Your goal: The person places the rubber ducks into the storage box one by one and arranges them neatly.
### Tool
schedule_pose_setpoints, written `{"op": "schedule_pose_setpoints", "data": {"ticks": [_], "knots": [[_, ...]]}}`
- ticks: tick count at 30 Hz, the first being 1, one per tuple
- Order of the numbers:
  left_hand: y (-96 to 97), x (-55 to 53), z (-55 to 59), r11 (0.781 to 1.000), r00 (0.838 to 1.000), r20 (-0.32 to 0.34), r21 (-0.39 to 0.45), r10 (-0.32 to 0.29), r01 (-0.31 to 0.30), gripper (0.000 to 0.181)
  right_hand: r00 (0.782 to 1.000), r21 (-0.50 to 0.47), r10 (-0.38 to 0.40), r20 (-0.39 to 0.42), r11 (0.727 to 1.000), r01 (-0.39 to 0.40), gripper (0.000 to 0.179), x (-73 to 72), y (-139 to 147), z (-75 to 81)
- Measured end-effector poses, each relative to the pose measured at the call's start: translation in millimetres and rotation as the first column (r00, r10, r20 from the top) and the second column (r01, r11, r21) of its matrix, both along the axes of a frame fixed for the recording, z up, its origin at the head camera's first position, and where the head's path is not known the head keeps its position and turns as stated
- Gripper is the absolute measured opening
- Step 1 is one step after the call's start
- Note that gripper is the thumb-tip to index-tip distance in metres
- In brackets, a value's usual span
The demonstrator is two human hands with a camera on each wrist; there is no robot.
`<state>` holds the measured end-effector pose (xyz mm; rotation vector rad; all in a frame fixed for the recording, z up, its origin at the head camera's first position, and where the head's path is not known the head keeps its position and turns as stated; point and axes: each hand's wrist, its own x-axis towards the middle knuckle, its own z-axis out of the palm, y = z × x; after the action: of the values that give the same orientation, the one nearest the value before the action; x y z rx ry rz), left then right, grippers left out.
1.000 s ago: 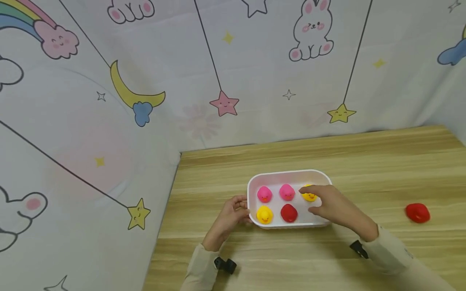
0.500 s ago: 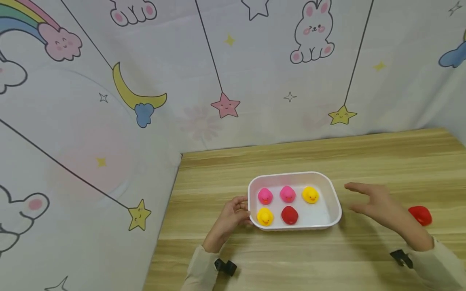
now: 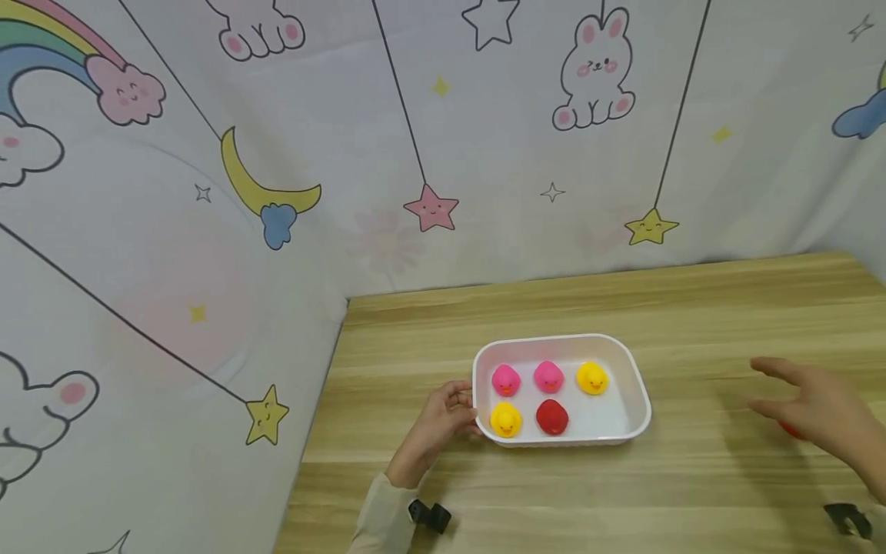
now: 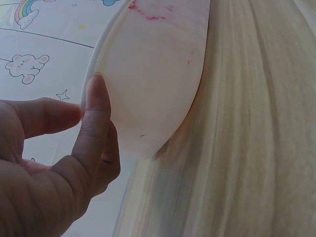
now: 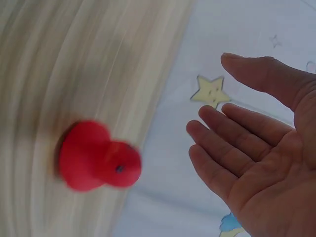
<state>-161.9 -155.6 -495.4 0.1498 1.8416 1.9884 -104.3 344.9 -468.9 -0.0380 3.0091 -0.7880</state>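
A white tray (image 3: 564, 444) stands on the table, with rubber ducks inside. In its back row are a pink duck (image 3: 506, 381), another pink duck (image 3: 548, 377) and a yellow duck (image 3: 591, 378); in front sit a yellow duck (image 3: 505, 420) and a red duck (image 3: 552, 417). At the tray's left end, my left hand (image 3: 439, 419) holds the rim between thumb and bent fingers, seen closer in the left wrist view. My right hand (image 3: 820, 404) hovers with fingers apart, holding nothing, partly hiding a loose red duck (image 5: 98, 157) on the table.
The wood-grain table (image 3: 657, 508) meets a white patterned cloth (image 3: 498, 154) at its back and left edges. Black wrist cameras are strapped at both sleeves; the left wrist camera (image 3: 431, 515) sits close above the tabletop.
My right hand has moved out of the tray, from beside the back yellow duck, rightward to the loose red duck. The left hand has stayed on the tray's end.
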Motion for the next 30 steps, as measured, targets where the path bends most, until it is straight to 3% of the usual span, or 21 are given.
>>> {"op": "schedule_pose_setpoints", "data": {"ticks": [7, 10, 16, 23, 30], "knots": [[0.1, 2.0, -0.8, 1.0, 1.0, 0.005, 0.005, 0.007, -0.007, 0.05, 0.995, 0.016, -0.029, -0.094, 0.999, 0.03, 0.067, 6.8, 35, -25.2], [0.3, 3.0, -1.4, 1.0, 1.0, 0.011, 0.008, 0.006, -0.006, 0.05, 0.995, 0.002, -0.029, -0.099, 1.0, 0.03, 0.07, 10.0, 44, -34.3], [0.4, 2.9, -1.9, 1.0, 1.0, 0.013, 0.025, 0.011, -0.011, 0.05, 0.997, -0.025, -0.053, -0.055, 0.998, 0.052, 0.073, 11.4, 53, -42.1], [0.6, 2.0, -3.0, 1.0, 1.0, 0.011, 0.027, 0.005, -0.005, 0.05, 0.988, -0.111, -0.046, -0.147, 0.993, 0.03, 0.072, 12.3, 55, -52.7], [0.8, 0.7, -1.9, 1.0, 1.0, -0.001, 0.025, 0.012, -0.012, 0.049, 0.986, -0.06, -0.028, -0.166, 0.998, 0.018, 0.071, 9.0, 55, -54.2]]}}
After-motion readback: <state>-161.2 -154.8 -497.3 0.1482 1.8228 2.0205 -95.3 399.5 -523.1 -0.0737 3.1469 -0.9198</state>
